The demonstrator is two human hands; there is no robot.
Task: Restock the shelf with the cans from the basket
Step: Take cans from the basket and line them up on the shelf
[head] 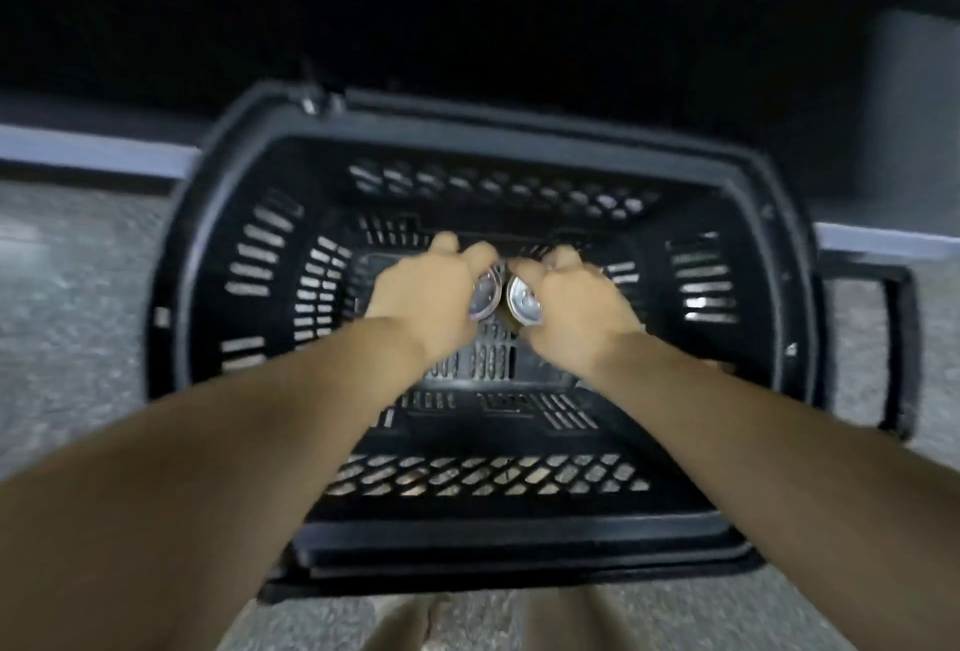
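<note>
A black slotted plastic basket (769,255) sits on the floor below me. Both my arms reach down into it. My left hand (426,297) is closed around a can (485,294) whose silver top shows beside my fingers. My right hand (576,307) is closed around a second can (522,299), its silver lid facing me. The two cans sit side by side, almost touching, near the middle of the basket. Their sides are hidden by my hands. The picture is blurred.
The basket rests on grey speckled floor (67,286). A pale strip, the base edge of a shelf unit (88,151), runs behind it, with darkness above. A black handle (896,354) sticks out on the basket's right. My knees show at the bottom edge.
</note>
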